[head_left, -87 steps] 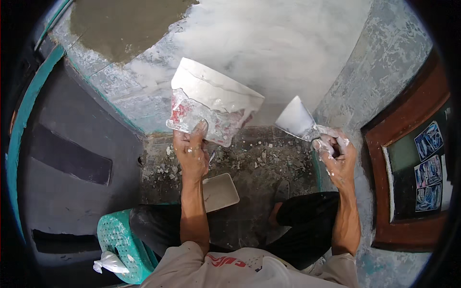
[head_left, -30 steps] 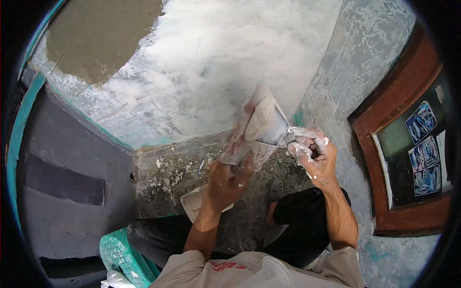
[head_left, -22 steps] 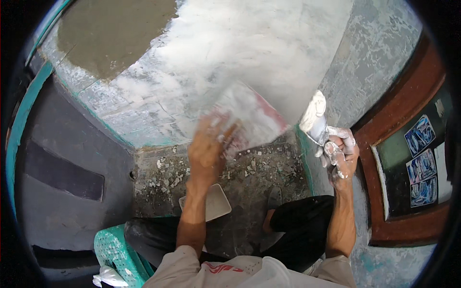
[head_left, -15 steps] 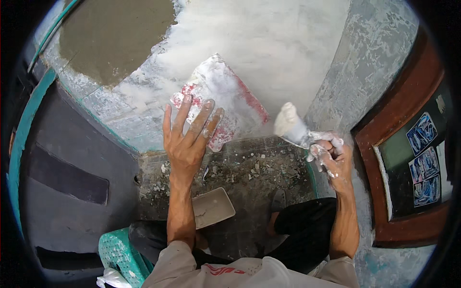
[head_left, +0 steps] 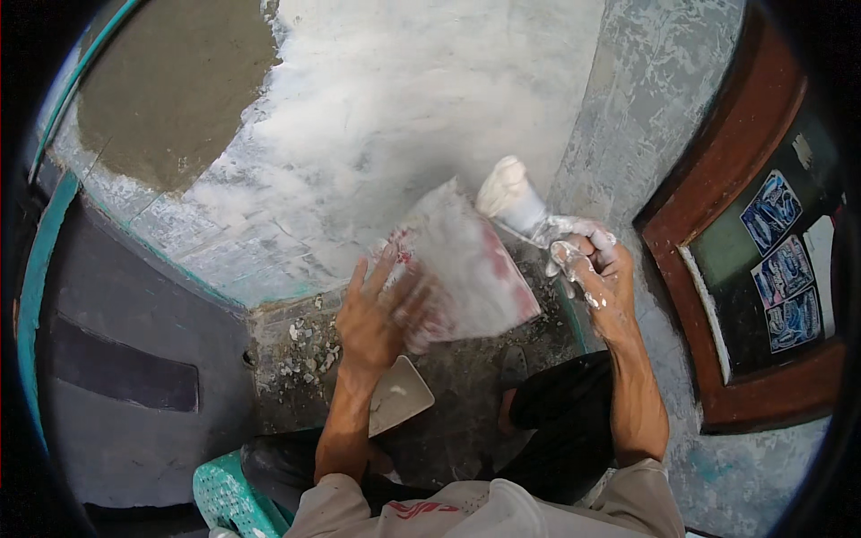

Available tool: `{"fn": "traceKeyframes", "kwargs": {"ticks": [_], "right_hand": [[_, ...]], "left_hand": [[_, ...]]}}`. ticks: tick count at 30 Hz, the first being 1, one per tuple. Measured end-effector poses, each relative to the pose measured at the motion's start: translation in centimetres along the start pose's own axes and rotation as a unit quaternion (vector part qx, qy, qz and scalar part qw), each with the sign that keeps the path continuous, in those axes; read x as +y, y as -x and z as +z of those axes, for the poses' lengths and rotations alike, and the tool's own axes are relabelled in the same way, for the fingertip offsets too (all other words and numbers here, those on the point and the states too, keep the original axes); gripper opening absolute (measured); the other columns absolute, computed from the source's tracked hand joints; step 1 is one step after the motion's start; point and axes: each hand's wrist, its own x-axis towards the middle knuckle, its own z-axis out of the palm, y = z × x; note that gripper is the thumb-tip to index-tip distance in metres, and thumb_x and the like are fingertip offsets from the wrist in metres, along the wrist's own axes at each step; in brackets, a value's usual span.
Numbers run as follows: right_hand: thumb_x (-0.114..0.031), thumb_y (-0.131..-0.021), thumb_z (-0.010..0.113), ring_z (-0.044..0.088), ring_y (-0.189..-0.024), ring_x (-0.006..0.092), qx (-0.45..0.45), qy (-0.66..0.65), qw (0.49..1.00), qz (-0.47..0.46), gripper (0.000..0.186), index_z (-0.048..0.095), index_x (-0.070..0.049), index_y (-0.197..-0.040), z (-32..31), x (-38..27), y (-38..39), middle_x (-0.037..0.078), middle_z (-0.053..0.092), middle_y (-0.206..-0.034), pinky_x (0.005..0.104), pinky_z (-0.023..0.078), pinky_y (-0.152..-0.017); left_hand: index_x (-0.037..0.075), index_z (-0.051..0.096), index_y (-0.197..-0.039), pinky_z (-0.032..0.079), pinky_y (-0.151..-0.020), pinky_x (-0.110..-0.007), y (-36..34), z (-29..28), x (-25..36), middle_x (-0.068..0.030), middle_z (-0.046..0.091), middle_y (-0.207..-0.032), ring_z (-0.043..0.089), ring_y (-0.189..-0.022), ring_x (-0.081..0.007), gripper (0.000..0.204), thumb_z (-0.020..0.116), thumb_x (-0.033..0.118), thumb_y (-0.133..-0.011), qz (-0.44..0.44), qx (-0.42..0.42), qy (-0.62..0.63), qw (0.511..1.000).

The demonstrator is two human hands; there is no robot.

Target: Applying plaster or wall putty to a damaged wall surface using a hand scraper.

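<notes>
My left hand [head_left: 375, 321] holds a flat rectangular putty board [head_left: 471, 264] by its left side, fingers spread over it. The board is white-smeared with red patches, and both it and the fingers blur with motion. In my right hand [head_left: 599, 278], whose fingers are caked with white, is a putty knife [head_left: 529, 220] with its blade pointing up and left. A thick lump of white putty [head_left: 504, 182] sits on the blade's end, close to the board's upper right edge. The wall [head_left: 359, 117] in front is coated in white, with a bare grey-brown patch [head_left: 179, 94] at upper left.
A pale tray [head_left: 401, 394] lies on the floor between my legs, near scattered debris [head_left: 309, 350]. A green plastic stool [head_left: 229, 493] is at lower left, beside a dark grey panel [head_left: 134, 296]. At right stands a brown wooden frame [head_left: 668, 224] with stickers on its glass [head_left: 782, 278].
My left hand and the board have moved down and right, away from the white wall and toward the knife. The loaded putty knife has shifted slightly up and left. The view has turned a little.
</notes>
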Motion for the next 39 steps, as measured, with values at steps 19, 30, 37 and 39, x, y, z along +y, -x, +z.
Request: {"fn": "traceKeyframes", "kwargs": {"ticks": [19,30,37,39], "right_hand": [[0.001,-0.075,0.077,0.066,-0.083,0.0284,0.002,0.373,0.762,-0.529,0.042,0.072,-0.008,-0.115,1.3,0.4,1.1,0.012,0.07,-0.102,0.0406,0.051,-0.071],[0.007,-0.07,0.073,0.065,-0.091,0.0292,-0.016,0.403,0.775,-0.487,0.054,0.073,-0.012,-0.121,1.7,2.2,0.4,0.01,0.069,-0.104,0.0391,0.049,-0.077],[0.009,-0.084,0.069,0.066,-0.088,0.025,0.04,0.414,0.827,-0.378,0.041,0.071,-0.007,-0.122,-0.5,3.1,0.6,0.012,0.07,-0.103,0.0356,0.051,-0.075],[0.002,-0.093,0.067,0.067,-0.08,0.0203,-0.019,0.051,0.989,-0.14,0.032,0.067,-0.001,-0.125,-0.5,2.0,1.4,0.015,0.072,-0.101,0.0296,0.05,-0.064]], "left_hand": [[0.002,0.043,-0.144,0.062,-0.093,-0.042,0.8,0.1,2.1,-0.0136,0.063,-0.126,0.069,-0.109,-0.0254,0.056,0.058,0.013,-0.091,-0.484,0.12,0.736,0.458],[0.0,0.05,-0.139,0.061,-0.094,-0.042,1.4,-1.0,1.5,-0.0134,0.066,-0.123,0.07,-0.109,-0.0255,0.05,0.06,0.012,-0.09,-0.459,0.139,0.765,0.43],[-0.001,0.051,-0.138,0.063,-0.09,-0.043,1.8,-1.7,0.2,-0.0147,0.067,-0.121,0.072,-0.105,-0.0271,0.052,0.06,0.021,-0.091,-0.455,0.137,0.78,0.408],[-0.002,0.05,-0.138,0.064,-0.087,-0.043,1.9,-1.9,-0.1,-0.0155,0.067,-0.12,0.072,-0.103,-0.0265,0.055,0.06,0.023,-0.09,-0.478,0.134,0.762,0.415]]}}
